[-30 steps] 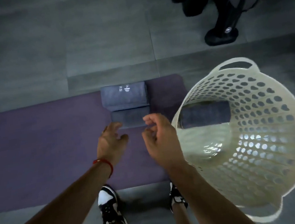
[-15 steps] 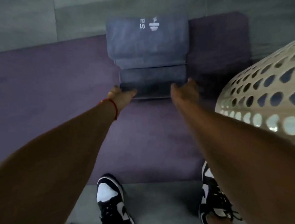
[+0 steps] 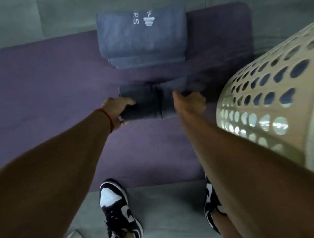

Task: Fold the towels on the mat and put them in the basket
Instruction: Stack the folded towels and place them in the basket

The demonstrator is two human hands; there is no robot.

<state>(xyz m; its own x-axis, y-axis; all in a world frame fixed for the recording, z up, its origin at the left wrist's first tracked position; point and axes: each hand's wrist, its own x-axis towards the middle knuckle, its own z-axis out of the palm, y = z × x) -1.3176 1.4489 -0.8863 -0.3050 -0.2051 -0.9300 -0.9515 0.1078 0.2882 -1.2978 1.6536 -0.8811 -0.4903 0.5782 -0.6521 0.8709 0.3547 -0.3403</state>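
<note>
Towel (image 3: 147, 104), dark grey and folded into a compact bundle, held between both hands just above the purple mat (image 3: 46, 80): left hand (image 3: 119, 110) curled round its left end, thumb over the top; right hand (image 3: 189, 101) closed on its right end, fingers hidden behind the cloth and blurred. Soft, light and limp by the look of it, not slippery and not fragile, but apt to sag in the middle or fall open if gripped by one end only; best taken at both short ends with the layers pinched together, as now. Just beyond the hands, a stack of folded blue-grey towels (image 3: 142, 37) with a white logo, lying on the far edge of the mat. Close to the right of the right hand, a cream perforated laundry basket (image 3: 264, 110), its wall near the wrist; something dark showing through the holes, not clear what. Under everything, a grey tiled floor (image 3: 168, 198); below the forearms, two black-and-white sneakers (image 3: 118, 210) at the mat's near edge. Dim indoor light, frame smeared with motion.
</note>
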